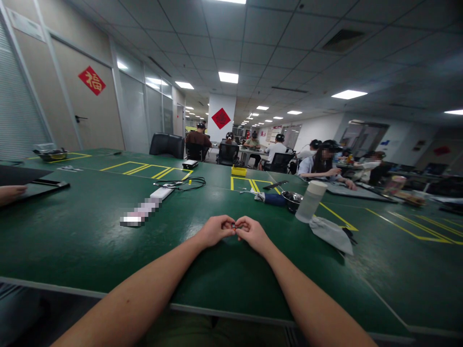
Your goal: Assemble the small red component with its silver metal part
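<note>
Both hands curl closed over the smooth, scuffed green desk (pixel 90 241); the left hand (pixel 216 231) and right hand (pixel 252 233) together pinch one tiny dark, reddish piece (pixel 234 225).

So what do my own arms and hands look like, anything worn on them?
The left forearm and right forearm are bare, no sleeves in view. The left hand and right hand wear no gloves; no watch, bracelet or ring shows.

green table (pixel 90 241), ceiling lights (pixel 228 77), office chairs (pixel 167 144)
</note>
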A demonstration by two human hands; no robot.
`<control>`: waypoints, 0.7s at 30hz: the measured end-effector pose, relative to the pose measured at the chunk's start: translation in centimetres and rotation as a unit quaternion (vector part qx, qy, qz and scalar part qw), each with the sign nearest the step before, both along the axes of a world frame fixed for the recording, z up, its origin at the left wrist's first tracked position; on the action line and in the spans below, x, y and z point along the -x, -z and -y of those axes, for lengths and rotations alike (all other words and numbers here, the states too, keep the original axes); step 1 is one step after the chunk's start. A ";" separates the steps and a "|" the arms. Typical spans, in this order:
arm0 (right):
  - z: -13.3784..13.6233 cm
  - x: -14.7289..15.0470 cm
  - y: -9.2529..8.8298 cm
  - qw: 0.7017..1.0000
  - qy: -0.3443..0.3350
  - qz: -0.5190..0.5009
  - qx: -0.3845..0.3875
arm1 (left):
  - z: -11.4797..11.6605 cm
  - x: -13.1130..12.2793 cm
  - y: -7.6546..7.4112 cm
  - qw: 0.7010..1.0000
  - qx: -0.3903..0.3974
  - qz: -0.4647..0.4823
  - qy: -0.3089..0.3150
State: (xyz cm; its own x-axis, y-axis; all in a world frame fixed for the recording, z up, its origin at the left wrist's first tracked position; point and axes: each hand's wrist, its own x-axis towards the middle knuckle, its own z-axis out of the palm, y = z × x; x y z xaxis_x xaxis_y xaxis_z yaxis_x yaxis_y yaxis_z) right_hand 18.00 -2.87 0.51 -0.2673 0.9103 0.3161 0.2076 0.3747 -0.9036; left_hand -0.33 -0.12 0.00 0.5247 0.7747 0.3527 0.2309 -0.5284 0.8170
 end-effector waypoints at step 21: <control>-0.2 -0.1 0.9 0.987 -0.058 -0.094 0.113 | 1.5 -0.4 -1.4 0.979 -0.177 -0.095 -0.035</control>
